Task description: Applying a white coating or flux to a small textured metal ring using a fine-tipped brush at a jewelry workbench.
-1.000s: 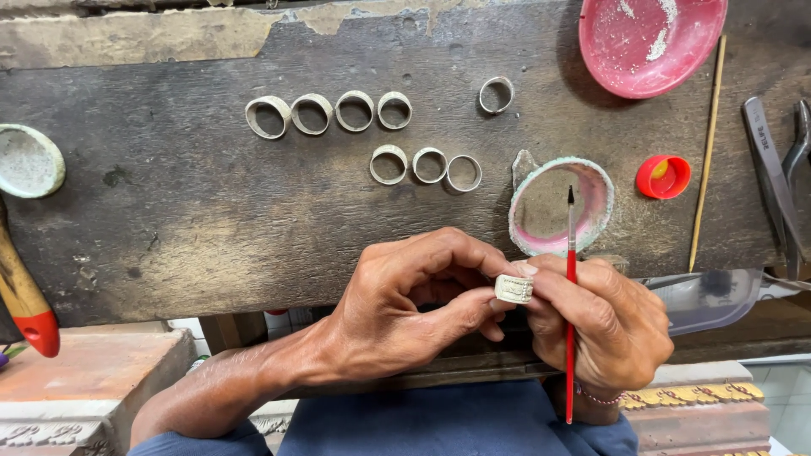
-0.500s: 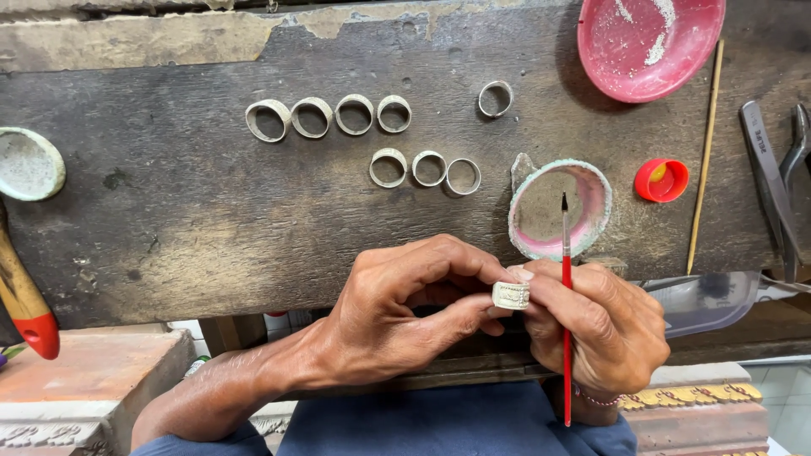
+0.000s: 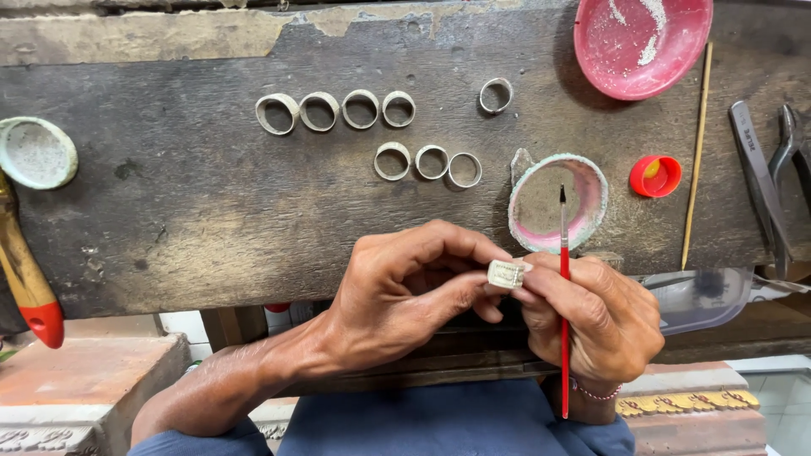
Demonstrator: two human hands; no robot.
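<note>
Ring (image 3: 506, 274), pale and whitish with a flat face, is sitting pinched between our two hands just in front of the near edge of the workbench (image 3: 169, 219). We are closing the fingertips of our left hand (image 3: 405, 291) narrowly on it from the left, thumb below and forefinger above, while the thumb and forefinger of our right hand (image 3: 600, 317) are meeting it from the right. That right hand is also carrying a thin red brush (image 3: 564, 312), standing nearly upright, its dark tip pointing away from us toward the bench. We are judging the ring to be light, stiff and small enough to slip out of a loose pinch, so the outer band edges look the safest place to hold, leaving the flat face free; any powdery coating on it may rub off under the fingers. Just beyond the brush tip a round dish with a pink inside and a pale green rim (image 3: 557, 201) is lying on the bench, with a small red cap (image 3: 655, 176) beside it. Farther out, eight similar rings are lying in loose rows, four in a line (image 3: 335, 111), three below (image 3: 427, 162), one apart (image 3: 496, 95). A red bowl (image 3: 642, 42) and pliers (image 3: 773, 177) are resting to the right.
</note>
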